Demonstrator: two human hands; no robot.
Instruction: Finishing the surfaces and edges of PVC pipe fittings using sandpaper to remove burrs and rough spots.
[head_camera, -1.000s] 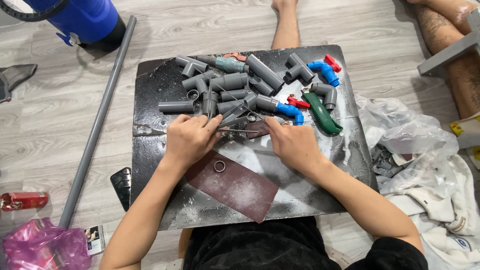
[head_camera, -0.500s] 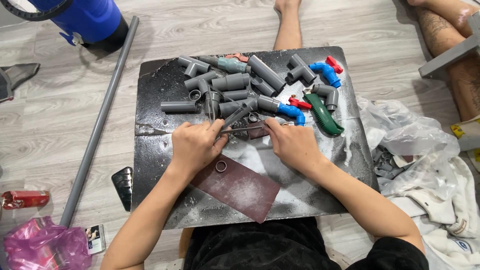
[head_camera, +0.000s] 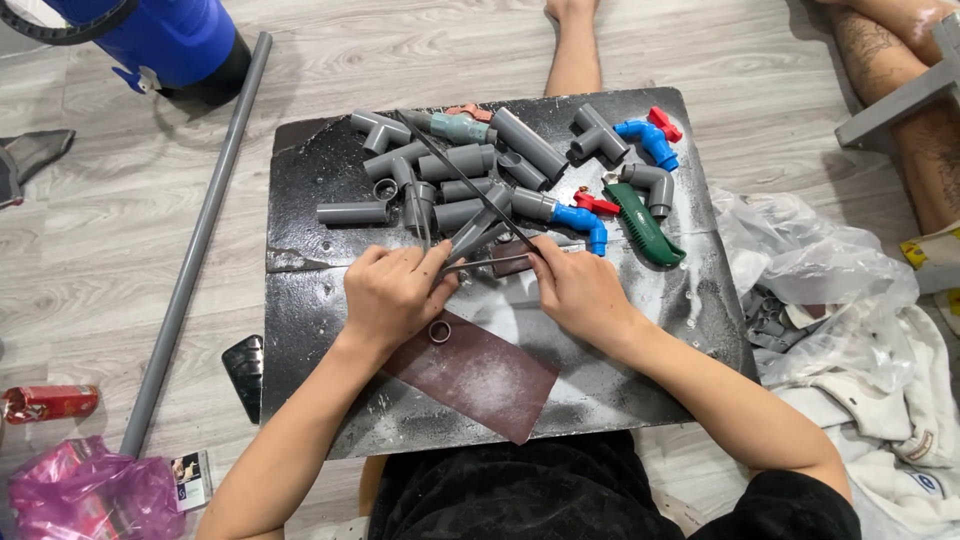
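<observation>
My left hand (head_camera: 392, 298) pinches a short grey pipe piece (head_camera: 478, 236) at the near edge of a pile of grey plastic pipe fittings (head_camera: 450, 165). My right hand (head_camera: 580, 292) grips the near end of a thin dark blade-like strip (head_camera: 460, 175), which slants up and left across the pile. A small brownish piece (head_camera: 512, 264) lies between the two hands. Just under my left hand lies a reddish-brown sandpaper sheet (head_camera: 480, 378) with a small grey ring (head_camera: 440, 332) on it. All of this rests on a dark, dusty board (head_camera: 310, 300).
Blue valves with red handles (head_camera: 645, 135) and a green-handled tool (head_camera: 645, 225) sit at the pile's right. A long grey pipe (head_camera: 195, 250) and a blue container (head_camera: 150, 40) lie left. Plastic bags and cloth (head_camera: 850, 310) are right; another person's leg (head_camera: 925, 130) is far right.
Both hands have drawn back a little from the pile. The thin dark strip now stands out longer, slanting toward the far left of the fittings.
</observation>
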